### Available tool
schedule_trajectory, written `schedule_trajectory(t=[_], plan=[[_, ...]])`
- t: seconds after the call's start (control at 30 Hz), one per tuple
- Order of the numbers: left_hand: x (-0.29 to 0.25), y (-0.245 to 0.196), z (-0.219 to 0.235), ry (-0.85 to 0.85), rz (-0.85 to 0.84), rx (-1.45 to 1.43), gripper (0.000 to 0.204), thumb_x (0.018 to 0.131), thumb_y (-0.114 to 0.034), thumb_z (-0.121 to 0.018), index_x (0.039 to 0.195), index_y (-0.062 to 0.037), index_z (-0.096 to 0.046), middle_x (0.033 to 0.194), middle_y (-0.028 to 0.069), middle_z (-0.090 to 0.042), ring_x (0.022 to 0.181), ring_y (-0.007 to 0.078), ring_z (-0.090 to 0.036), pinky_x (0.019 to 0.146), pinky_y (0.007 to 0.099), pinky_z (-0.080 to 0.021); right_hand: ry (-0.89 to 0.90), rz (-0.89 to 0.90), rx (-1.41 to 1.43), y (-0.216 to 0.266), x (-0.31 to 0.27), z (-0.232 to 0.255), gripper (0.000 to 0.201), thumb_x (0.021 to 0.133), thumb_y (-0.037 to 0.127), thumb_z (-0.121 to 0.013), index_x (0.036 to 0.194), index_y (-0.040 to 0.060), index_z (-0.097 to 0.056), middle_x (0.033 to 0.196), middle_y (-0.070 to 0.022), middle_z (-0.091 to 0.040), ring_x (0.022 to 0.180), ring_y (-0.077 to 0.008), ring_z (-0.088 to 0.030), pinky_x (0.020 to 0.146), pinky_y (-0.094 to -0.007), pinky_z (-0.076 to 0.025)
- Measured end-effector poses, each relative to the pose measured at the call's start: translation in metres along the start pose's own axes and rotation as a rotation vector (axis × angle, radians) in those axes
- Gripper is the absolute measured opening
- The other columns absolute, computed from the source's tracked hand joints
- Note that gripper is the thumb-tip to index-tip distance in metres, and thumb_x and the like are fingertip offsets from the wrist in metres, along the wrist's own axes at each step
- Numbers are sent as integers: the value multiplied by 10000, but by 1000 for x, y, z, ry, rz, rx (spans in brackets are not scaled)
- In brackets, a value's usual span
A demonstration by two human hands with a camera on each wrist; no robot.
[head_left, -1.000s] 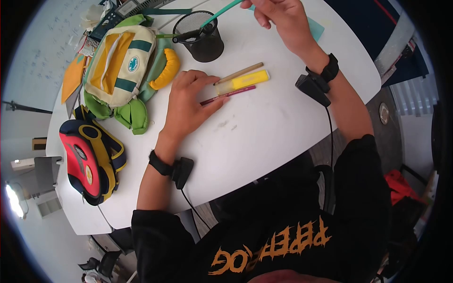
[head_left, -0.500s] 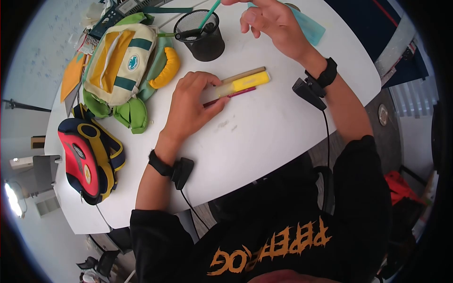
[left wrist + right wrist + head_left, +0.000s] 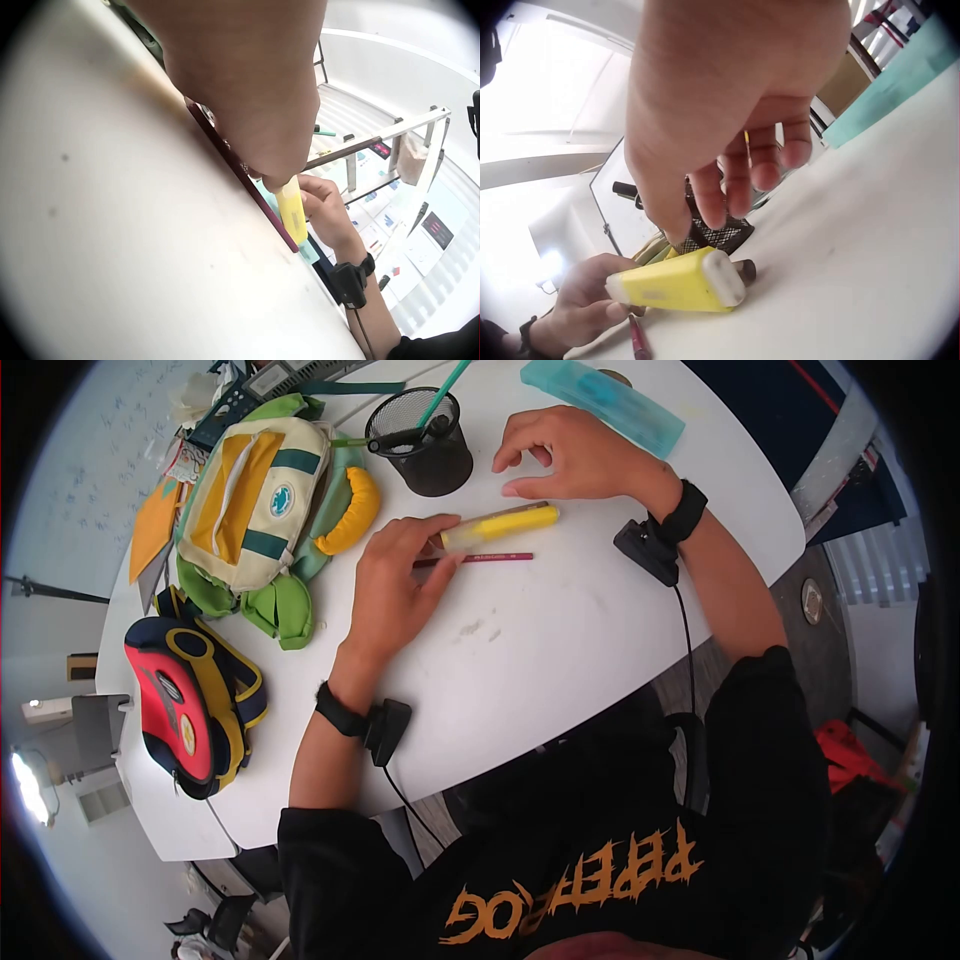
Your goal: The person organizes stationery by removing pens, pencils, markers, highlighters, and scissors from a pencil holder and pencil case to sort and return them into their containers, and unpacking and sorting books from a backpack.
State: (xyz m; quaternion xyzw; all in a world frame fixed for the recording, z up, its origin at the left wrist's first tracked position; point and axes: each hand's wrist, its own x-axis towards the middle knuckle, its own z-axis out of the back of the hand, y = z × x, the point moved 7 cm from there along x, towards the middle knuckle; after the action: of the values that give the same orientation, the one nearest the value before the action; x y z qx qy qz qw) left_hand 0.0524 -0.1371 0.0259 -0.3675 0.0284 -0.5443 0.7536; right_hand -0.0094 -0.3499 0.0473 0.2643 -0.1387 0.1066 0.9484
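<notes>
My left hand (image 3: 400, 575) grips the clear end of a yellow highlighter (image 3: 515, 522), whose yellow end points right. Along the highlighter's far side lies a brown pencil (image 3: 748, 270), mostly hidden behind it in the head view. A dark red pencil (image 3: 505, 557) runs out from under the left thumb along the tabletop. Just beyond the highlighter's yellow end hovers my right hand (image 3: 575, 455), empty, with loosely curved fingers and the thumb apart from them. A black mesh pen cup (image 3: 440, 470) stands left of it, with a teal stick (image 3: 443, 395) leaning inside.
A translucent teal case (image 3: 640, 425) lies behind the right hand. To the left are a cream, green and yellow bag (image 3: 225, 545) and a red and navy bag (image 3: 175, 705). The white table's (image 3: 480, 700) curved edge runs close to the person's body.
My right hand has let go of the teal stick, which now leans in the cup, and has come down toward the highlighter. The highlighter has shifted slightly away from the red pencil.
</notes>
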Motion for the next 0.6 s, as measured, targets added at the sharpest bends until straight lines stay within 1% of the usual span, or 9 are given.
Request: schedule_trajectory(t=[0.03, 0.07, 0.13, 0.17, 0.23, 0.33, 0.47, 0.53, 0.6], plan=[[-2, 2, 1, -16, 18, -23, 382, 881, -41, -808, 1253, -13, -728, 955, 114, -686, 849, 226, -660, 831, 343, -574, 78, -33, 26, -6, 0, -6, 268, 890, 278, -852, 1041, 64, -798, 972, -24, -688, 740, -169, -531, 682, -310, -471], [-3, 2, -1, -11, 25, -24, 382, 881, -41, -808, 1253, -13, -728, 955, 114, -686, 849, 226, -660, 831, 343, -574, 81, -35, 33, -9, -1, -9, 268, 890, 278, -852, 1041, 64, -798, 972, -24, -688, 740, -169, -531, 682, -310, -471], [-1, 1, 3, -65, 16, -34, 327, 895, -77, -799, 1212, -23, -739, 919, 124, -693, 825, 271, -681, 774, 370, -580, 126, -13, 60, -10, 0, -13, 274, 891, 271, -849, 1068, 67, -804, 985, -28, -692, 756, -167, -533, 678, -308, -468], [-1, 0, 4, -67, 11, -33, 327, 895, -77, -799, 1212, -23, -739, 919, 124, -693, 825, 271, -681, 774, 370, -580, 123, -12, 56, -9, 0, -11, 274, 891, 271, -849, 1068, 67, -804, 985, -28, -692, 756, -167, -533, 678, -308, -468], [-1, 0, 8, -112, -5, 17, 305, 911, -92, -801, 1199, -11, -742, 906, 118, -695, 814, 245, -682, 759, 363, -579, 147, -73, 225, -5, 1, -10, 296, 865, 252, -863, 1089, 67, -805, 1005, -32, -700, 768, -172, -536, 672, -310, -462], [-4, 4, 9, -158, 107, -73, 298, 924, -95, -798, 1201, -1, -739, 898, 109, -687, 803, 219, -675, 736, 347, -572, 156, -19, 107, -1, 0, -13, 319, 813, 216, -888, 1082, 66, -800, 1009, -30, -705, 753, -173, -530, 666, -310, -456], [-2, 8, 10, -194, 92, -97, 289, 936, -99, -793, 1198, 6, -736, 886, 101, -674, 792, 197, -660, 718, 324, -559, 133, 29, 99, 0, 1, -15, 328, 757, 179, -901, 1042, 65, -787, 987, -17, -710, 730, -168, -522, 665, -306, -452], [-3, 4, 10, -204, 38, -89, 288, 938, -85, -785, 1207, 5, -736, 874, 94, -662, 777, 189, -644, 693, 305, -543, 145, -59, 67, 0, 1, -17, 287, 753, 205, -892, 1003, 111, -785, 904, -2, -740, 742, -170, -605, 670, -323, -495], [-2, 0, 13, -208, 35, -95, 290, 939, -81, -781, 1212, 5, -735, 870, 88, -656, 773, 183, -636, 692, 300, -536, 169, -76, 75, 3, 2, -16, 286, 754, 198, -888, 1005, 116, -779, 906, -8, -743, 737, -172, -614, 671, -327, -498]])
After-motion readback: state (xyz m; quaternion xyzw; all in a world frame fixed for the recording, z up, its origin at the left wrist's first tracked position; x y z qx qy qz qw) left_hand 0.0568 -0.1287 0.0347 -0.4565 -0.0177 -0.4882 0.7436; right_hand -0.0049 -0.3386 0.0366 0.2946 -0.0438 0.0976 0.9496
